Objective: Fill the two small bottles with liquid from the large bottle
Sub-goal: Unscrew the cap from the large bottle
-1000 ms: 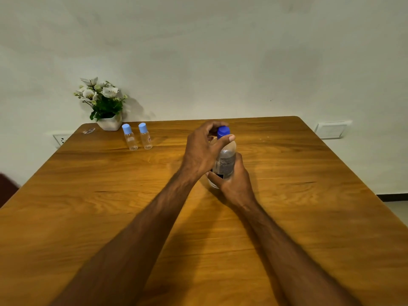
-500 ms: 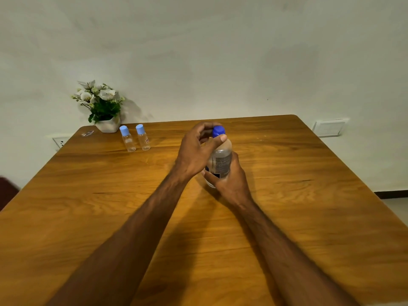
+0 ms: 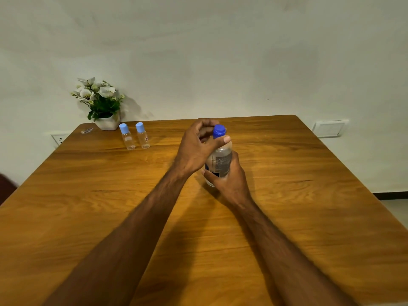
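Note:
The large clear bottle (image 3: 220, 161) with a dark blue cap (image 3: 219, 130) stands near the middle of the wooden table (image 3: 88, 206). My right hand (image 3: 229, 180) grips its labelled body from the near side. My left hand (image 3: 196, 149) curls around the bottle's neck and cap, thumb across the shoulder just below the cap. Two small clear bottles with light blue caps stand side by side at the far left, one (image 3: 127, 136) left of the other (image 3: 142, 135), both capped and apart from my hands.
A white pot of artificial flowers (image 3: 100, 102) stands in the far left corner behind the small bottles. A small wrapper-like scrap (image 3: 87, 130) lies beside it. Wall sockets (image 3: 330, 128) sit beyond the table's edges.
My hands and the large bottle have stayed together with only small shifts. The left fingers have adjusted slightly around the cap. The small bottles have not moved.

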